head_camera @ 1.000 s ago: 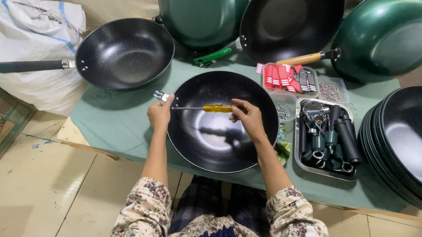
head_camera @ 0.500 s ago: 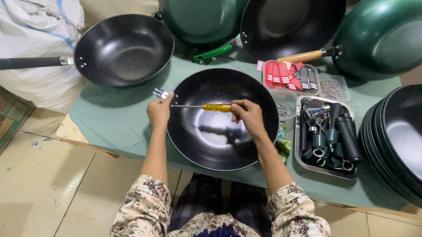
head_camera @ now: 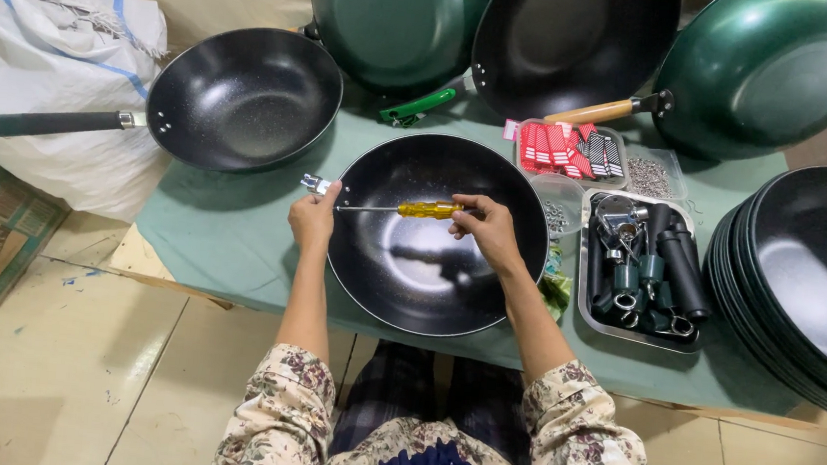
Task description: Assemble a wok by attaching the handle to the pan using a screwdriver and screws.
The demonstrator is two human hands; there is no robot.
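Near the front edge of the green-covered surface sits a black wok, bowl up. The left hand is closed on its left rim, pinching a small metal handle bracket against it. The right hand is curled around the yellow handle of a screwdriver. The tool's long axis runs nearly level from right to left across the bowl, its tip pointing at the bracket beside the left fingers. The tip could slip off the screw and jab those fingers or scratch the dark coating, since the blade bears sideways on a curved wall. Toward the right edge lie a tray of handle parts and a stack of black woks.
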